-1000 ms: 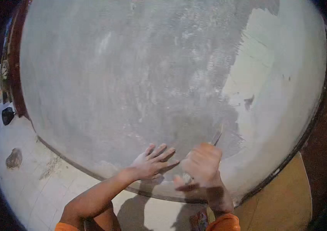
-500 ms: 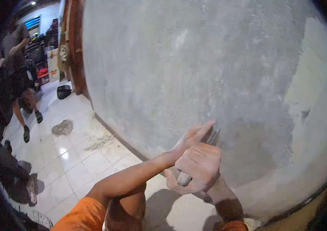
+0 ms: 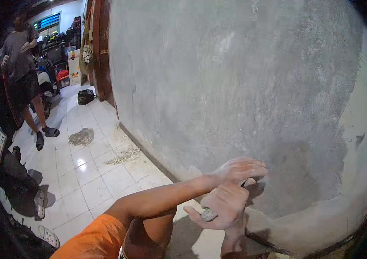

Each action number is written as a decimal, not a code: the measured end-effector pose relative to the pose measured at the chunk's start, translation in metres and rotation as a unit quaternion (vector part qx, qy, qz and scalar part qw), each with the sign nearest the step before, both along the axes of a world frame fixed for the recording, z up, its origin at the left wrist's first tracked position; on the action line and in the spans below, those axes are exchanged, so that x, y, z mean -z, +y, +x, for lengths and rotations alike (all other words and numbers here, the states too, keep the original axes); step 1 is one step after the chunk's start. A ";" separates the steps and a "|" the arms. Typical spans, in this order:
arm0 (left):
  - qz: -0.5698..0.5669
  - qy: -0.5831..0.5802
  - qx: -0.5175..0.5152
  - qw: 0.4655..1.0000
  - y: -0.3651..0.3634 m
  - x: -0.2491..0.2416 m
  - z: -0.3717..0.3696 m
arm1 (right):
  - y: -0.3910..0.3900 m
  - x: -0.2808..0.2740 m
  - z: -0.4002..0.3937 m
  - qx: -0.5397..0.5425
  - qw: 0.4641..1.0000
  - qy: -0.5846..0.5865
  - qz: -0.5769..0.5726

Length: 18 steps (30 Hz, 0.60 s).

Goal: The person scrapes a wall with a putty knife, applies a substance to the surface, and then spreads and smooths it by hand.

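Note:
My right hand (image 3: 225, 203) is wrapped round a trowel, whose rounded, plaster-caked handle end (image 3: 209, 214) sticks out below the thumb side. Most of its blade is hidden behind that hand. Just beyond it, my left hand (image 3: 238, 168) stretches its fingers out flat along the lower wall, their tips right at the surface. The wall (image 3: 235, 95) is coated in mottled grey plaster, with a darker patch (image 3: 291, 172) to the right of my hands. A paler, greenish strip (image 3: 365, 108) runs down its right side.
A small grey heap (image 3: 82, 137) and scattered crumbs (image 3: 125, 156) lie on the white tile floor (image 3: 69, 181). A person (image 3: 21, 64) stands at the far left. Beside the brown door frame (image 3: 102, 52) sits a black bag (image 3: 85, 97). A parked motorbike (image 3: 12, 172) lines the left edge.
Both hands have moved lower along the wall, and the trowel's blade is now mostly hidden. The view has shifted, and the standing person's feet have changed position.

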<state>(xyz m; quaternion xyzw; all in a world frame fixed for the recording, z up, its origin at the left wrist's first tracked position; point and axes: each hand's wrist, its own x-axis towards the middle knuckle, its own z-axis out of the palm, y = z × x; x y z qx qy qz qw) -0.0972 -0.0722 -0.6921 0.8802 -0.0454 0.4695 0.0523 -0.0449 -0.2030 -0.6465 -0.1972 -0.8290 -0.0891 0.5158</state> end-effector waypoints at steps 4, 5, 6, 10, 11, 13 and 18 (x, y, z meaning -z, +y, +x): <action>-0.040 0.022 0.018 0.999 -0.002 0.009 0.008 | 0.000 0.001 0.008 -0.017 1.000 0.006 -0.008; -0.031 0.018 0.024 0.999 0.000 0.012 0.011 | -0.002 0.000 0.012 -0.019 0.999 -0.008 -0.041; -0.022 0.015 0.029 0.999 0.002 0.015 0.013 | -0.004 0.000 0.015 -0.019 0.997 -0.022 -0.073; -0.010 0.042 0.005 0.999 0.000 0.012 0.017 | -0.001 0.008 0.026 -0.024 0.994 -0.020 -0.100; -0.023 0.025 0.037 0.999 -0.001 0.011 0.020 | 0.003 0.012 0.030 -0.032 0.995 -0.014 -0.097; -0.037 0.008 0.073 0.997 -0.003 0.011 0.025 | 0.008 0.020 0.043 -0.061 0.994 0.005 -0.094; -0.033 0.077 0.038 0.996 -0.002 0.011 0.031 | 0.031 0.054 0.092 -0.219 0.966 0.003 -0.137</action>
